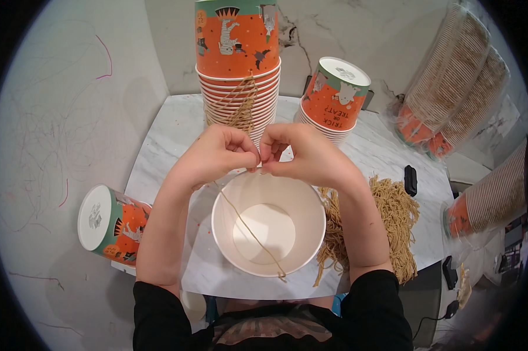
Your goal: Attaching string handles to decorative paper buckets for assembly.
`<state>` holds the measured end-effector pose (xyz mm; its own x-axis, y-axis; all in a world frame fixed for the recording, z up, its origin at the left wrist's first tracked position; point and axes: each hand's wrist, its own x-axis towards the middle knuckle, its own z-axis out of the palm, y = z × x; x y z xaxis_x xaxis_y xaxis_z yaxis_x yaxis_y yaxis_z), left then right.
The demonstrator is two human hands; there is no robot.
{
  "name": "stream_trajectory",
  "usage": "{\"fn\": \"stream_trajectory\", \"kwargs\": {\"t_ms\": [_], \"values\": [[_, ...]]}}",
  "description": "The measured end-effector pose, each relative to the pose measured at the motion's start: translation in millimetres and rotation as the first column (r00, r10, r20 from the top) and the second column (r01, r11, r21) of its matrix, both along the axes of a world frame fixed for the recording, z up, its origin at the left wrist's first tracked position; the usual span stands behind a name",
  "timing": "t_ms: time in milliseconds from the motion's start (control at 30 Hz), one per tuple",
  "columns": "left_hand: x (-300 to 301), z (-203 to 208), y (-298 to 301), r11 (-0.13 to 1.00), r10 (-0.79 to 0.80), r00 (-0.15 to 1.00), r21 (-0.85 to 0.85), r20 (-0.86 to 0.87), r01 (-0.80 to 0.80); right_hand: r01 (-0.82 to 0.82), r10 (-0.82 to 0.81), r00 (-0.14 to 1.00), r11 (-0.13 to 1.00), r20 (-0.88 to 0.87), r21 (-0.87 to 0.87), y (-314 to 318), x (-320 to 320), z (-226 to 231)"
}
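A white-lined paper bucket point(311, 228) stands mouth up on the table in front of me. One tan cord point(240, 215) crosses its mouth, knotted at the near rim and running up under my left hand. My left hand point(220, 151) is closed in a pinch at the far rim, with the cord leading into its fingers. Close beside it, the thumb and fingers of my right hand point(296, 149) pinch together at the same rim; what lies between them is too small to make out. The fingertips of both hands nearly meet.
Behind my hands rises a tall stack of orange buckets point(237, 47) with cords draped on it. A shorter upturned stack point(337, 96) stands right of it. Tan cords point(396, 222) lie heaped under my right forearm. Another bucket point(115, 225) lies left; bagged stacks point(457, 76) are far right.
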<state>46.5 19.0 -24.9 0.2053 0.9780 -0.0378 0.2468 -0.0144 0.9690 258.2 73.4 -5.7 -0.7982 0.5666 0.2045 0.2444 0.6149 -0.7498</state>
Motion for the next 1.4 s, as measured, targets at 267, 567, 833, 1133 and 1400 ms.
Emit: {"fn": "stream_trajectory", "kwargs": {"t_ms": [267,567,833,1133,1400], "values": [[1,-2,2,0.994,0.110,0.994,-0.003,0.019,-0.110,0.095,-0.098,0.993,0.994,0.065,0.049,-9,-8,-2],[-6,6,3,0.985,0.165,0.986,-0.062,0.022,-0.163,0.266,-0.262,0.963,0.961,-0.057,0.082,-19,-16,-6],[-6,8,2,0.993,0.109,0.993,-0.039,0.040,-0.107,0.229,-0.217,0.971,0.964,-0.095,0.138,-13,-17,-11],[-7,-15,14,0.982,0.163,0.987,0.101,-0.004,-0.162,0.203,-0.191,0.978,0.964,-0.084,0.174,-4,-21,-23],[0,-28,22,0.955,0.155,0.978,0.234,0.138,-0.184,0.206,-0.192,0.975,0.970,-0.115,0.126,3,-20,-29]]}}
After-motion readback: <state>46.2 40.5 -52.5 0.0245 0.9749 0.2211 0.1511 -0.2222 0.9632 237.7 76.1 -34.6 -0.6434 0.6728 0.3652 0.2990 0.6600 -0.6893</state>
